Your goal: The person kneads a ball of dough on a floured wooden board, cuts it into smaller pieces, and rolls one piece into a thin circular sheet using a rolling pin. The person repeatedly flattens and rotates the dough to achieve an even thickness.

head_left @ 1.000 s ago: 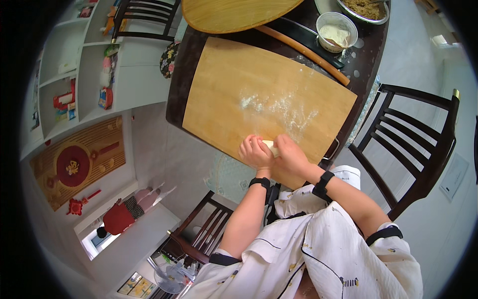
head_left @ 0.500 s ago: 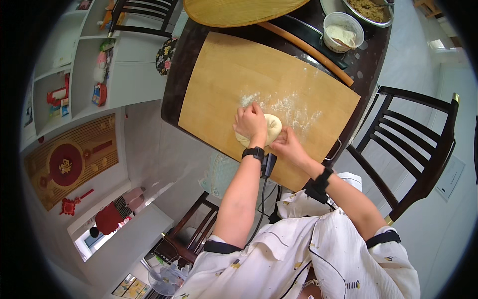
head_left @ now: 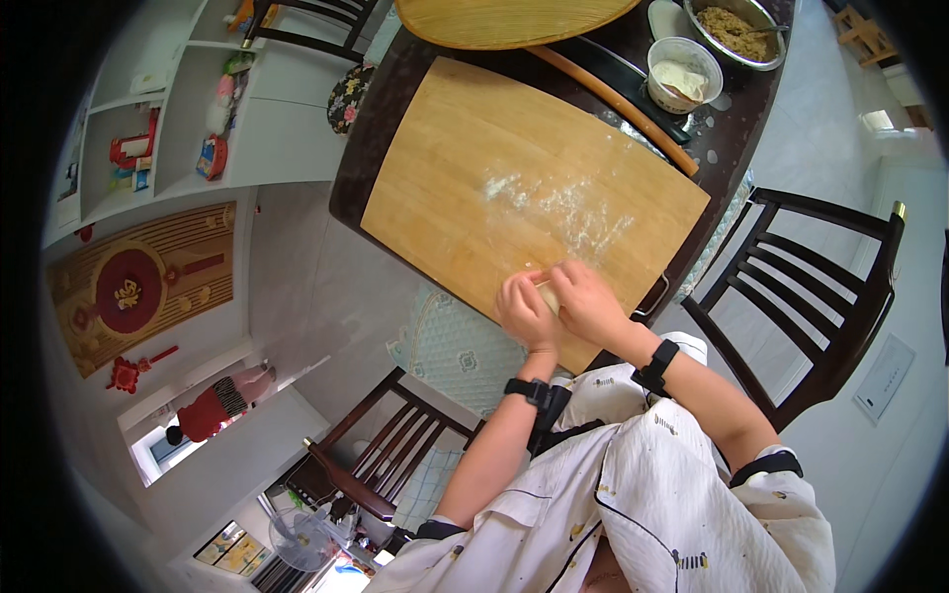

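Note:
A lump of pale dough (head_left: 550, 296) lies at the near edge of the wooden board (head_left: 445, 158), mostly covered by my hands. My left hand (head_left: 527, 312) wraps its left side with curled fingers. From the right, my right hand (head_left: 587, 302) presses over it, fingers bent round the dough. Only a small patch shows between the two hands. Beyond them, white flour (head_left: 578, 208) is scattered across the middle of the board.
Along the board's far edge lies a wooden rolling pin (head_left: 633, 109). Behind it are a tub of flour (head_left: 682, 77), a metal bowl of filling (head_left: 739, 38) and a round woven tray (head_left: 514, 28). Dark chairs (head_left: 811, 277) stand around the table. A person in red (head_left: 210, 407) is in the background.
Both hands and the dough have moved nearer to me, to the board's near edge. My hands have come together and now cover most of the dough, which showed more before.

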`<action>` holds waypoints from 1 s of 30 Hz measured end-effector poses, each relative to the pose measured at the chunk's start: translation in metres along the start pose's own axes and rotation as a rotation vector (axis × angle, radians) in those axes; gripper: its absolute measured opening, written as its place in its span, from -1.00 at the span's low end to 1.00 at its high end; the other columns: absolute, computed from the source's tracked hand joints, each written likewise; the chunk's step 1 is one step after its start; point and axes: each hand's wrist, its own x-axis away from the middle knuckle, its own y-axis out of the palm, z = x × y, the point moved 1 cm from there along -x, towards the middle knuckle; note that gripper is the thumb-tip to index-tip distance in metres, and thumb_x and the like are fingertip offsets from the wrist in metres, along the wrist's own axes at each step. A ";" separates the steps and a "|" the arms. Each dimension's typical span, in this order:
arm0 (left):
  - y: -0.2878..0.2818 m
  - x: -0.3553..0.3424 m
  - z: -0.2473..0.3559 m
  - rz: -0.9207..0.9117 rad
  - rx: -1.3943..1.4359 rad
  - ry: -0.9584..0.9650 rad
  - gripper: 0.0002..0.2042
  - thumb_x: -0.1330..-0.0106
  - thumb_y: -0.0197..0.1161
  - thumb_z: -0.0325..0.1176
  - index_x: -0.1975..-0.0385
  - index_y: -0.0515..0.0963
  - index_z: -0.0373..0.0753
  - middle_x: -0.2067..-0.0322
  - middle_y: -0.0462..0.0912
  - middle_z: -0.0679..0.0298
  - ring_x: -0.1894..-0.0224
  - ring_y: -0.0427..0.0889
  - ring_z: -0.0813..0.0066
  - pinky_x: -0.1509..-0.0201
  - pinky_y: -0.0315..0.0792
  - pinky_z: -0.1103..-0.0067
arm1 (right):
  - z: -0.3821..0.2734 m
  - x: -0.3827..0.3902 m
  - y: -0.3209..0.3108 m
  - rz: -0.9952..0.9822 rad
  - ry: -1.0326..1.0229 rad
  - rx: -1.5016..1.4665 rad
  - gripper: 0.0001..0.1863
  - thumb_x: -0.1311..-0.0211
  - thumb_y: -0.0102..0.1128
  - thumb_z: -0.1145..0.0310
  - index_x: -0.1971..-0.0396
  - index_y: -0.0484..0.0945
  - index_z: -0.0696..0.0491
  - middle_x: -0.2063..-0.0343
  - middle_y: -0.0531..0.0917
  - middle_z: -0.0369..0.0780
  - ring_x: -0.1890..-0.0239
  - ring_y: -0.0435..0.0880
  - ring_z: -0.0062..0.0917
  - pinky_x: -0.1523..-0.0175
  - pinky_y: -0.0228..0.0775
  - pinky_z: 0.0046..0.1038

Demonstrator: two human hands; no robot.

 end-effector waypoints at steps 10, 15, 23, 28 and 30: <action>0.068 -0.068 -0.001 0.214 -0.583 -0.045 -0.85 -0.31 0.03 -0.30 0.44 0.47 -0.18 0.39 0.52 0.19 0.27 0.49 0.08 0.25 0.31 0.21 | 0.038 0.012 -0.015 0.090 0.542 -0.132 -0.55 0.00 0.02 0.65 0.01 0.37 0.20 0.16 0.49 0.01 0.12 0.54 -0.11 0.02 0.42 -0.21; 0.079 -0.098 0.015 0.224 -0.607 -0.230 -0.77 -0.32 0.02 -0.22 0.50 0.52 -0.18 0.39 0.56 0.18 0.27 0.52 0.08 0.23 0.34 0.20 | 0.048 0.014 -0.013 0.183 0.547 -0.199 -0.54 -0.01 0.05 0.68 0.00 0.36 0.19 0.24 0.50 -0.05 0.20 0.56 -0.21 0.08 0.45 -0.27; 0.038 -0.103 -0.008 -0.206 0.167 -0.499 -0.49 -0.38 0.04 -0.01 0.74 0.58 -0.23 0.61 0.65 0.18 0.43 0.63 0.23 0.23 0.42 0.25 | 0.025 -0.017 0.003 0.105 0.749 -0.617 -0.55 -0.04 0.31 0.50 0.06 0.37 0.17 0.29 0.54 -0.08 0.22 0.58 -0.20 0.11 0.45 -0.30; -0.012 -0.052 0.003 -0.334 -0.107 -0.263 -0.58 -0.38 0.05 -0.12 0.69 0.56 -0.22 0.60 0.60 0.26 0.39 0.60 0.29 0.13 0.40 0.30 | -0.013 0.000 0.018 -0.046 0.291 -0.041 -0.58 0.09 0.35 0.48 0.19 0.37 0.13 0.25 0.51 -0.04 0.18 0.55 -0.07 0.13 0.45 -0.21; -0.010 -0.033 -0.004 -0.151 -0.340 0.039 -0.64 -0.37 0.05 -0.17 0.64 0.56 -0.20 0.55 0.59 0.28 0.34 0.58 0.29 0.10 0.37 0.31 | -0.011 0.000 0.022 -0.049 0.243 -0.009 -0.57 0.18 0.28 0.54 0.20 0.39 0.13 0.27 0.49 -0.05 0.19 0.54 -0.08 0.14 0.46 -0.20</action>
